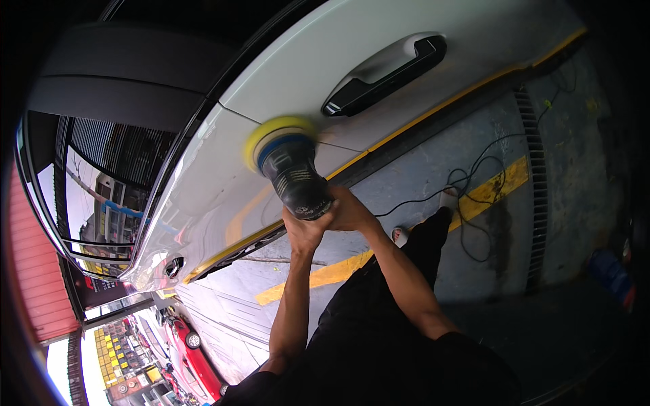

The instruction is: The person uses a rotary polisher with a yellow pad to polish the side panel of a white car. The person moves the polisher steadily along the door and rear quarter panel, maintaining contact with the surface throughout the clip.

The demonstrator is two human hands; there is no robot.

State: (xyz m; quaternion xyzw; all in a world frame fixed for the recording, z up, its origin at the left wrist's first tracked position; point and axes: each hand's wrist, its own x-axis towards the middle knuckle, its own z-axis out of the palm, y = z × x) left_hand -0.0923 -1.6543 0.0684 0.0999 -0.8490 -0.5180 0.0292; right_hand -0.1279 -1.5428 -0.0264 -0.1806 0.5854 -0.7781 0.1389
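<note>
Both my hands are wrapped around the rear end of a black electric polisher [297, 175]. My left hand [303, 232] grips it from the left and below; my right hand [354, 210] closes on its right side, against the left. The polisher's yellow foam pad [254, 144], blurred at its rim, lies against the white car's side [284, 91], over the seam between two doors. Just right of the pad is a door handle [388, 81] with a black grip. Dark window glass [111, 188] runs along the car's upper side. My fingers are partly hidden behind the tool.
A black power cord [480, 162] lies in loops on the grey floor beside my shoe [449, 197]. Yellow painted stripes [330, 271] cross the floor. A drain grate [535, 177] runs along the right. Another door handle [174, 266] projects at lower left; a red car [198, 360] stands beyond.
</note>
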